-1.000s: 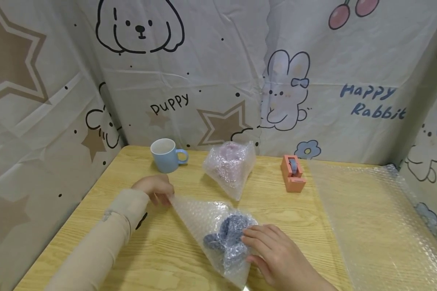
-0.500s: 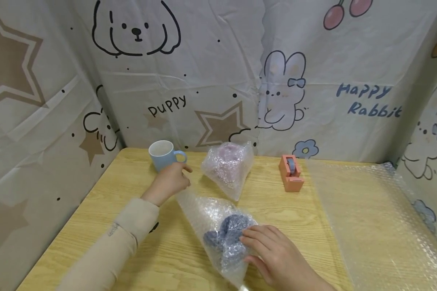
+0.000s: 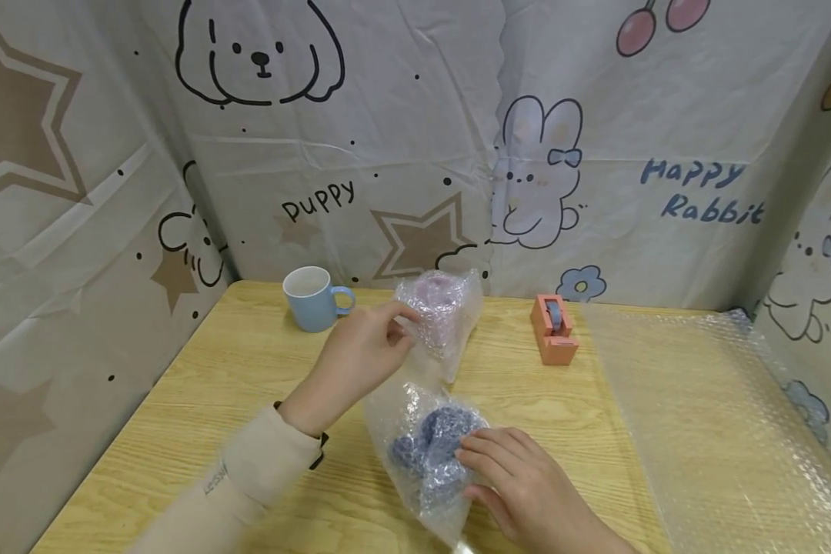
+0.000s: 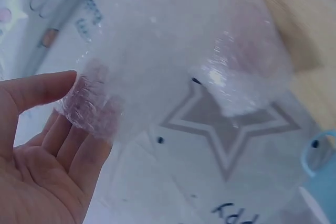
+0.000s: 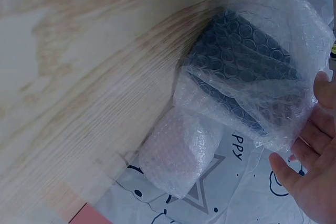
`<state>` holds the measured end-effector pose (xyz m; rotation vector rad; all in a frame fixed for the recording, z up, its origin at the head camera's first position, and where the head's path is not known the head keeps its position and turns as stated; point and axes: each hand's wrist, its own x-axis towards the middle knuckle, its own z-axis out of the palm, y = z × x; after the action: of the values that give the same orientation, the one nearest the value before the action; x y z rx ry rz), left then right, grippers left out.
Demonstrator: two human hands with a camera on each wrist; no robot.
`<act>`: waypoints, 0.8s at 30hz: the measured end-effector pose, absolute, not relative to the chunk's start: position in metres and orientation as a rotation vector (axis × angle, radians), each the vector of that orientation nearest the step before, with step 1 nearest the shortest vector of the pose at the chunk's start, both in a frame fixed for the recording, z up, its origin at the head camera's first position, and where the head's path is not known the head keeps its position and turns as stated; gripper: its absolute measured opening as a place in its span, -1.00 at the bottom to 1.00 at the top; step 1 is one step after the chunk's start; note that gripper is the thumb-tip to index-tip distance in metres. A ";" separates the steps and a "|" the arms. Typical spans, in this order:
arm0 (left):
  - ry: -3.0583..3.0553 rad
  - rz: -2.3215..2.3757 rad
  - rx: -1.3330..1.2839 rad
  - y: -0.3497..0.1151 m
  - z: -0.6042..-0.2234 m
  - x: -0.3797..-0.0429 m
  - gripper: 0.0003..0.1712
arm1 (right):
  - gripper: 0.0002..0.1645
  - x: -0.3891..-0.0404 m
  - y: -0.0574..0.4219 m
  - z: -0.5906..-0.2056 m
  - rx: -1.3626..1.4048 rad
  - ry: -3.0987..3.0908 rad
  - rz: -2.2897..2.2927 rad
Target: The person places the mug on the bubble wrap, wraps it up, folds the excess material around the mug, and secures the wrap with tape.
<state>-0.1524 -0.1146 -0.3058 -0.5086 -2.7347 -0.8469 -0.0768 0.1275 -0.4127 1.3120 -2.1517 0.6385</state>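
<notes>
A dark blue mug (image 3: 445, 435) lies on the table in a sheet of bubble wrap (image 3: 386, 419), its shape showing through the plastic. My left hand (image 3: 356, 354) pinches the far left corner of that sheet and holds it raised, in front of a pink wrapped mug (image 3: 438, 312). In the left wrist view the wrap (image 4: 152, 51) stretches away from thumb and fingers. Against the right side of the wrapped blue mug, my right hand (image 3: 526, 485) grips the plastic. The right wrist view shows its thumb and fingers at the edge of the bundle (image 5: 247, 66).
A light blue mug (image 3: 312, 302) stands unwrapped at the back left. Right of the pink bundle is an orange tape dispenser (image 3: 556, 331). Another flat bubble wrap sheet (image 3: 720, 423) covers the table's right side. Printed cloth (image 3: 415, 115) hangs behind and at the sides.
My left hand has carried the wrap's corner up and to the right, from near the light blue mug to in front of the pink bundle. My right hand has stayed in place.
</notes>
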 end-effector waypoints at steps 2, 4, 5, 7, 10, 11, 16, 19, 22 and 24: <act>-2.698 -0.793 -0.555 -0.108 -0.304 -0.144 -0.73 | -0.64 -0.077 0.127 -0.413 1.307 -2.159 0.637; -2.656 -0.734 -0.600 -0.102 -0.304 -0.137 -0.74 | -0.63 -0.076 0.128 -0.413 1.299 -2.168 0.633; -2.632 -0.708 -0.625 -0.100 -0.305 -0.134 -0.74 | -0.63 -0.076 0.128 -0.413 1.297 -2.166 0.631; -2.587 -0.656 -0.667 -0.095 -0.306 -0.127 -0.74 | -0.62 -0.076 0.127 -0.414 1.292 -2.162 0.627; -2.530 -0.593 -0.733 -0.088 -0.308 -0.117 -0.73 | -0.62 -0.076 0.126 -0.415 1.279 -2.147 0.619; -2.516 -0.576 -0.752 -0.085 -0.309 -0.113 -0.73 | -0.62 -0.076 0.126 -0.415 1.272 -2.141 0.613; -2.475 -0.501 -0.795 -0.074 -0.314 -0.093 -0.75 | -0.56 -0.074 0.125 -0.418 1.187 -2.169 0.554; -2.452 -0.463 -0.826 -0.071 -0.322 -0.080 -0.76 | -0.54 -0.071 0.124 -0.420 1.144 -2.174 0.534; -2.399 -0.458 -0.861 -0.069 -0.334 -0.068 -0.77 | -0.54 -0.070 0.123 -0.422 1.134 -2.158 0.550; -2.361 -0.480 -0.877 -0.069 -0.344 -0.062 -0.79 | -0.54 -0.070 0.123 -0.424 1.136 -2.138 0.563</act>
<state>-0.0617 -0.0692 -0.3439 -0.8771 -2.3606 -0.4801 -0.0705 0.1228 -0.4240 1.1357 -2.1380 0.5630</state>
